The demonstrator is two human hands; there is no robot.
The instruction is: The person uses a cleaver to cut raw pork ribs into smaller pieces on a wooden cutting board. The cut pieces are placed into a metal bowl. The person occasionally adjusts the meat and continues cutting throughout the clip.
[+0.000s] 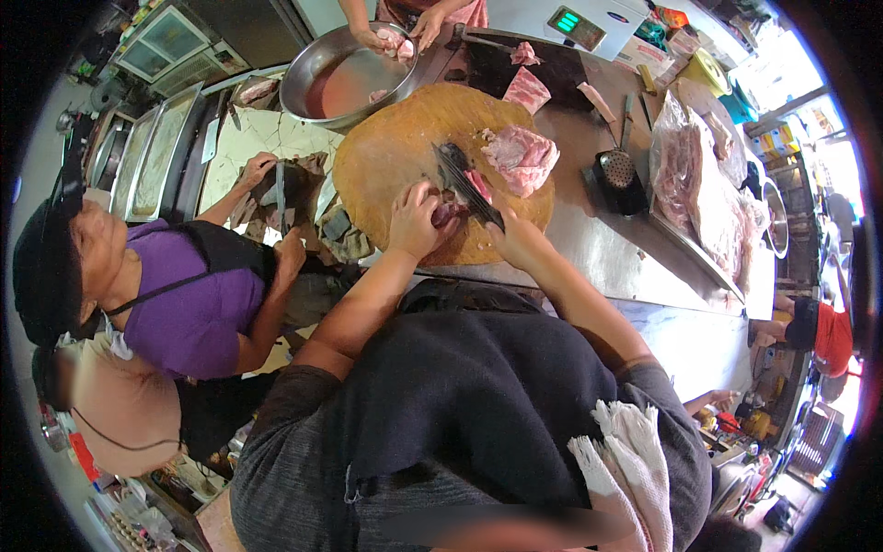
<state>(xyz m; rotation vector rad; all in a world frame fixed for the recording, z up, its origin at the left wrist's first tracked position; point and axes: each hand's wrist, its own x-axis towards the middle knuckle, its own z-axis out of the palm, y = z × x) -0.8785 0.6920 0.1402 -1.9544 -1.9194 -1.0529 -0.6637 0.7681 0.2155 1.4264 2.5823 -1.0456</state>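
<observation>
My left hand (416, 222) presses a small dark red piece of meat (447, 212) onto the round wooden chopping block (386, 148). My right hand (519, 237) grips the handle of a dark-bladed knife (463, 176). Its blade lies slantwise just right of my left fingers, pointing away from me. A red strip of meat (479, 185) shows along the blade's right side. Farther right on the block sits a large pale pink chunk of meat (524, 160), apart from both hands. My left fingers partly hide the piece under them.
A steel basin (293, 86) of reddish water stands beyond the block, where another person's hands (372, 38) hold meat. At left a co-worker's hand (290, 250) holds a knife. Right are a perforated ladle (616, 169) and bagged meat slabs (717, 200). A digital scale (578, 27) stands behind.
</observation>
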